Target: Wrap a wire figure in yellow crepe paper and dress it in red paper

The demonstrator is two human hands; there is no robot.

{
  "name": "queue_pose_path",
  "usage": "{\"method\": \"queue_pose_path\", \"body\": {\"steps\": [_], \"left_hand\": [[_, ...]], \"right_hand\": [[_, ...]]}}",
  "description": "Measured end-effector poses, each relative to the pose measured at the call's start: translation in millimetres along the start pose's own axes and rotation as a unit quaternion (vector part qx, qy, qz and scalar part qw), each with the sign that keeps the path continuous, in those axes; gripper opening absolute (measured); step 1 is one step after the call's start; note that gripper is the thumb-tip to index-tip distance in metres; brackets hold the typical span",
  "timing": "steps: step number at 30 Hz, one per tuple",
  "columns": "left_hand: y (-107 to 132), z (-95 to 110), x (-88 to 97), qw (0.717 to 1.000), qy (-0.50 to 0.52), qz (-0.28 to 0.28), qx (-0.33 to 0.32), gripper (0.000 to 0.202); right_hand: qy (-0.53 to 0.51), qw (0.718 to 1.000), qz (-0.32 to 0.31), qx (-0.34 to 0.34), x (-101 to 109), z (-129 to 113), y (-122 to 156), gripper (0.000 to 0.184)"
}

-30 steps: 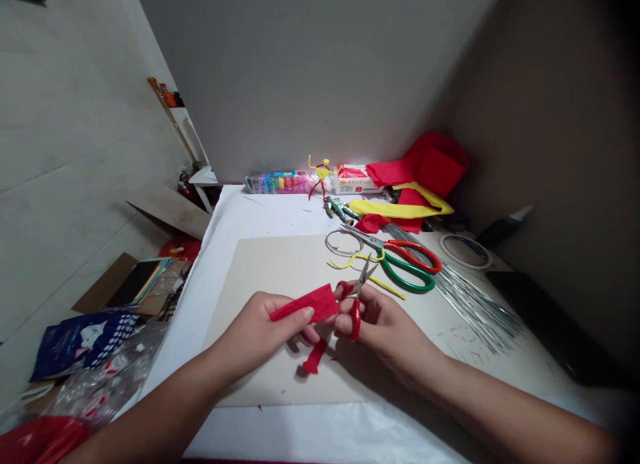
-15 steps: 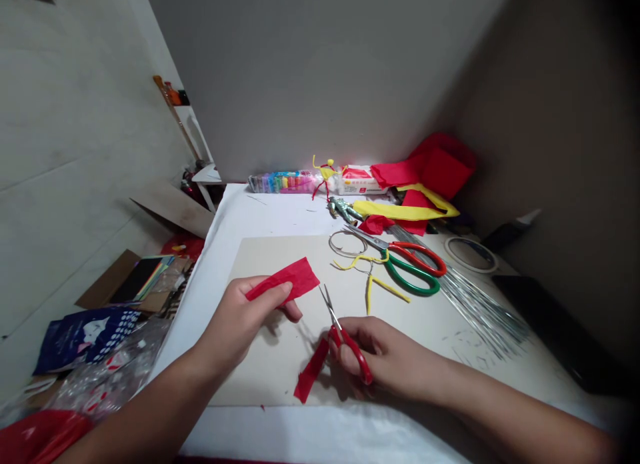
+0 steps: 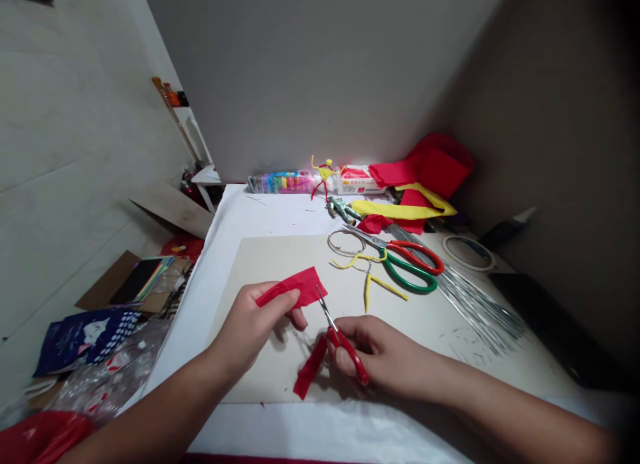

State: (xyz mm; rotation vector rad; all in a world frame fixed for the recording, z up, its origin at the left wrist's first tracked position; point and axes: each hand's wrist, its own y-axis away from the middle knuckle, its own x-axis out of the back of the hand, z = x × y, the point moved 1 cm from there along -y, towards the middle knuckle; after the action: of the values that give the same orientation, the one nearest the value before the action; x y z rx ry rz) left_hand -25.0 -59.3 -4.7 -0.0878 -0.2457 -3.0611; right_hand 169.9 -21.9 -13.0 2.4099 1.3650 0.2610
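Observation:
Between the thumb and fingers of my left hand (image 3: pixel 267 317) is a small strip of red crepe paper (image 3: pixel 303 284), its free end pointing right. My right hand (image 3: pixel 380 354) is closed round small scissors (image 3: pixel 350 347) with red handles. Their blades meet the strip's right end, the tips over the paper. A second red strip (image 3: pixel 310 371) hangs beside my right fingers; whether they hold it I cannot tell. Beyond lie a figure of bent wire with yellow wrapping (image 3: pixel 369 277) and larger scissors (image 3: pixel 410 271) with one orange-red and one green handle.
A beige board (image 3: pixel 270 257) covers the white table. At the right are a bundle of wires (image 3: pixel 480 311), a tape roll (image 3: pixel 469 252) and a dark flat object (image 3: pixel 545 324). Red crepe paper (image 3: pixel 440 167), yellow paper (image 3: pixel 400 211) and coloured clay packs (image 3: pixel 285 182) are at the back.
My left hand has shifted slightly right and down with the strip. The small scissors' blades, apart from the paper before, now reach over its right end and have drawn closer together.

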Motion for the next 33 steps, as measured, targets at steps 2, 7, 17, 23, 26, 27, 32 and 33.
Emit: {"method": "queue_pose_path", "body": {"steps": [2,7,17,23,26,27,32,33], "left_hand": [[-0.3,-1.0,-0.5,1.000,0.005,-0.001,0.004,0.035],[-1.1,-3.5,-1.9,1.000,0.009,-0.005,0.007,0.034],[-2.3,-3.0,-0.7,1.000,-0.001,-0.004,0.001,0.034],[-2.4,-3.5,-0.5,1.000,-0.002,-0.003,0.001,0.034],[-2.7,-4.2,-0.7,1.000,-0.006,0.000,0.001,0.034],[-2.8,-4.3,-0.9,1.000,-0.007,-0.001,0.001,0.034],[-2.7,-3.5,-0.6,1.000,-0.013,0.001,-0.003,0.034],[-2.6,-3.1,-0.3,1.000,-0.014,0.001,-0.002,0.034]], "right_hand": [[0.003,1.000,0.006,-0.004,0.5,-0.1,-0.2,0.036],[0.012,1.000,0.011,-0.011,0.9,-0.9,-1.0,0.040],[0.006,1.000,0.015,-0.017,0.9,-1.0,-1.0,0.041],[-0.003,1.000,0.012,-0.021,0.6,-0.3,-0.5,0.039],[-0.006,1.000,0.012,-0.027,0.9,0.8,-0.7,0.038],[-0.006,1.000,0.013,-0.028,0.9,1.0,-0.5,0.038],[-0.004,0.999,0.014,-0.029,0.6,0.3,1.7,0.036],[-0.003,0.999,0.012,-0.030,0.6,-0.2,2.0,0.036]]}}
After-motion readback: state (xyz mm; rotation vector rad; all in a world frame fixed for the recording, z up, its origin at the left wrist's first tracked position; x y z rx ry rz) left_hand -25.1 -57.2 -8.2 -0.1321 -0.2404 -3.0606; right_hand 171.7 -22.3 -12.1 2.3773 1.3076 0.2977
